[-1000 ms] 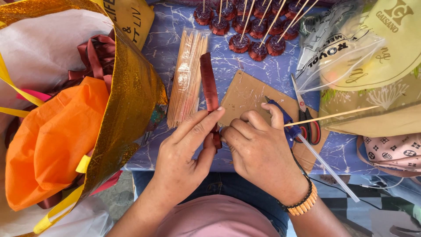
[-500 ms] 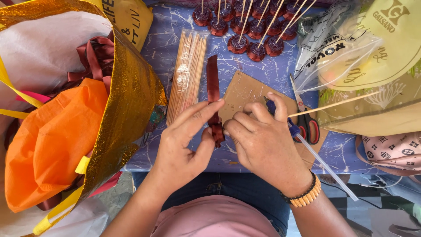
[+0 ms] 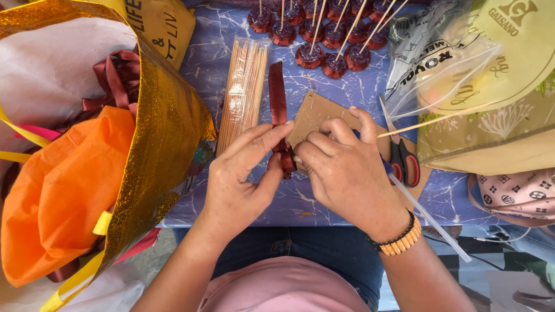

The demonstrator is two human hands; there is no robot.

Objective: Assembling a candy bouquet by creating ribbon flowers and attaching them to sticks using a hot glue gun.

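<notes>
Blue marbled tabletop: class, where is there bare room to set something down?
Bare tabletop shows along the near edge below both hands, and between the skewer packet and the ribbon roses. The right side is crowded with scissors and bags.

Your arms are bare to the elbow, with no sleeves showing. On your right hand (image 3: 347, 173) side, a beaded bracelet (image 3: 400, 240) circles the wrist: one dark strand, one orange. Below the bracelet you wear a pink top (image 3: 283, 286) and blue jeans (image 3: 300, 245).

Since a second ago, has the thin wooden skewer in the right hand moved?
Yes. The skewer, held by the right hand, has swung: its free tip has risen toward the clear plastic bag, judged against the scissors.
</notes>
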